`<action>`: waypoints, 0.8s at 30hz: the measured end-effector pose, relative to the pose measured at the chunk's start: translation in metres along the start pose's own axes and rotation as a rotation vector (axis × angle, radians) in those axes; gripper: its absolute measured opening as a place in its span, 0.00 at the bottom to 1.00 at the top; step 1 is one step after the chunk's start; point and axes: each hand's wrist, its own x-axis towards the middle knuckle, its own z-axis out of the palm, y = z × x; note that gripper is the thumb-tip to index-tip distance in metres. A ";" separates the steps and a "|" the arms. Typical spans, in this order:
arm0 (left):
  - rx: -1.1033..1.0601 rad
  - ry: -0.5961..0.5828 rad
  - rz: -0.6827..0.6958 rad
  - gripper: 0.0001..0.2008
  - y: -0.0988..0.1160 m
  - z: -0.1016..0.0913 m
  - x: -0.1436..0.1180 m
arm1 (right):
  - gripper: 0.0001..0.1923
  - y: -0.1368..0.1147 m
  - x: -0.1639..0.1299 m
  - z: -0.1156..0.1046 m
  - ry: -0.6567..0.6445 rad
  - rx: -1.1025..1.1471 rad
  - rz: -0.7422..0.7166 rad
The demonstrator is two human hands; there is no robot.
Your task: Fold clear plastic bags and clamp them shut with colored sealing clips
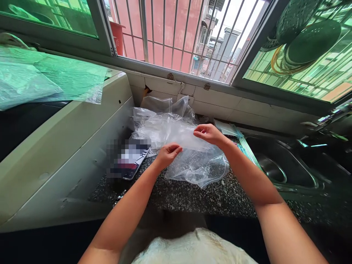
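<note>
My left hand (168,154) is closed in a pinch at the near left edge of a hazy clear plastic bag (184,138). Thumb and fingers of my right hand (210,134) pinch the same bag at its upper right side, so it spans the space between both hands. Beneath it, another clear plastic bag (200,169) with a rounded edge lies flat on the speckled counter (189,196). Behind my hands is a crumpled heap of clear plastic bags (150,123). Where the film overlaps, the separate bags are hard to tell apart.
A phone-like flat object (132,161), partly blurred, lies left beside a pale appliance (101,113). More plastic sheeting (55,79) drapes over that appliance. To the right is a metal sink (286,161) with a faucet (334,115). A barred window (176,33) stands behind.
</note>
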 end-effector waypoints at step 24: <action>-0.018 -0.077 -0.116 0.14 -0.001 -0.006 0.002 | 0.16 0.051 -0.064 0.013 0.098 0.130 0.145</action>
